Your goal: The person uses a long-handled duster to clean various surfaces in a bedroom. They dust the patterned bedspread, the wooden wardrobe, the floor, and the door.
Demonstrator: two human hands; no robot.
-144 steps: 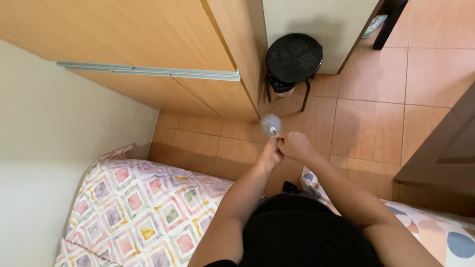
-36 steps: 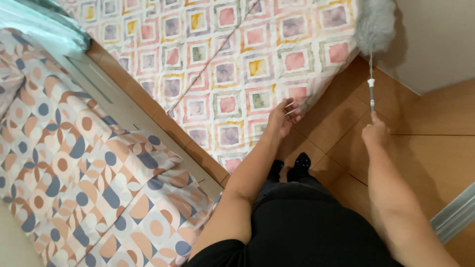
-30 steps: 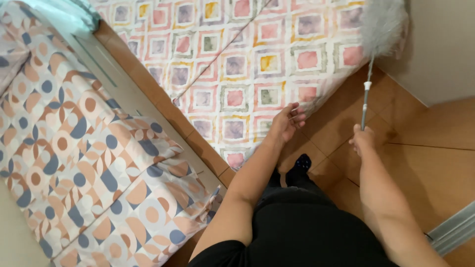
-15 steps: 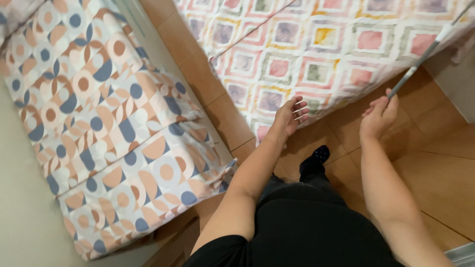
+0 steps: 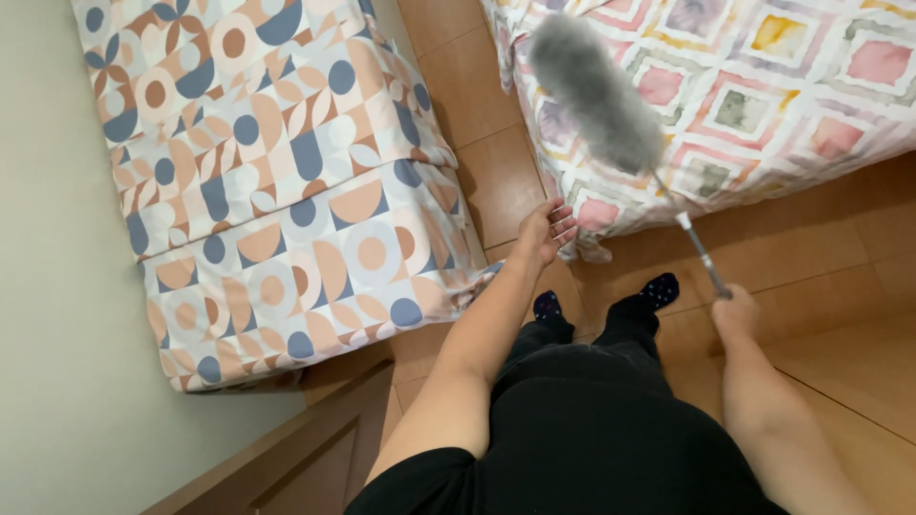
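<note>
Right hand (image 5: 737, 310) clamps duster (image 5: 596, 91) handle; shaft runs up-left from grip, head over bed (image 5: 763, 105); left hand (image 5: 544, 229) open, empty

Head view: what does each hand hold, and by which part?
Right hand grips the grey fluffy duster by its handle end; left hand holds nothing.
</note>
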